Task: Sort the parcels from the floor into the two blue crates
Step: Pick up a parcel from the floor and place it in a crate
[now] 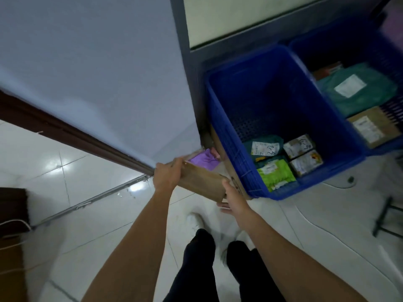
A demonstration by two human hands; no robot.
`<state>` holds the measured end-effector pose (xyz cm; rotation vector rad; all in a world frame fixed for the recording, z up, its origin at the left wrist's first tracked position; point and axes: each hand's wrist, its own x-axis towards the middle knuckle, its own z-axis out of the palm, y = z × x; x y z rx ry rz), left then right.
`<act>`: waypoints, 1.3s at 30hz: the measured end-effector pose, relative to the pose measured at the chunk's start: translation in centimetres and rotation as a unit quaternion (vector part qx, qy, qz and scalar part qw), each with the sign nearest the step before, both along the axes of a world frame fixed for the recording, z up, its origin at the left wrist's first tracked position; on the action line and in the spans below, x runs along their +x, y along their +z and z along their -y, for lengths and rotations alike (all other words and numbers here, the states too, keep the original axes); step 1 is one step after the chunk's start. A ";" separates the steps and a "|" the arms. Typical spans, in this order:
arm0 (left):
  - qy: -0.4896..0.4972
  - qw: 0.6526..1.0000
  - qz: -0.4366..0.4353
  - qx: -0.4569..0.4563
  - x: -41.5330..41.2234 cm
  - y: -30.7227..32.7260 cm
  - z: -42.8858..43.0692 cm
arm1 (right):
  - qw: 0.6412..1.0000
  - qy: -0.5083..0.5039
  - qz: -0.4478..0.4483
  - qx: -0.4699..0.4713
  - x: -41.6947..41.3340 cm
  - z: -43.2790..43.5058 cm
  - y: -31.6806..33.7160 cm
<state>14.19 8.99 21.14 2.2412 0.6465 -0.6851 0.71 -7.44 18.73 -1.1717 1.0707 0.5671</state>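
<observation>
A brown cardboard parcel is held above the floor, just left of the near blue crate. My left hand grips its left end and my right hand grips its right end from below. That crate holds several small parcels, among them a green bag and small boxes. The far blue crate to the right holds a teal bag and a brown box. A purple parcel lies on the floor behind the held box.
A wall with a dark skirting board runs along the left. A flat cardboard piece leans on the near crate's left side. A dark metal stand is at the right, a brown box at the lower left. My legs and white shoes are below.
</observation>
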 end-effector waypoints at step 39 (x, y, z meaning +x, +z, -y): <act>-0.093 0.982 0.086 -0.140 -0.5 12.7 18.9 | 0.983 -0.016 0.142 -0.111 6.3 26.3 13.3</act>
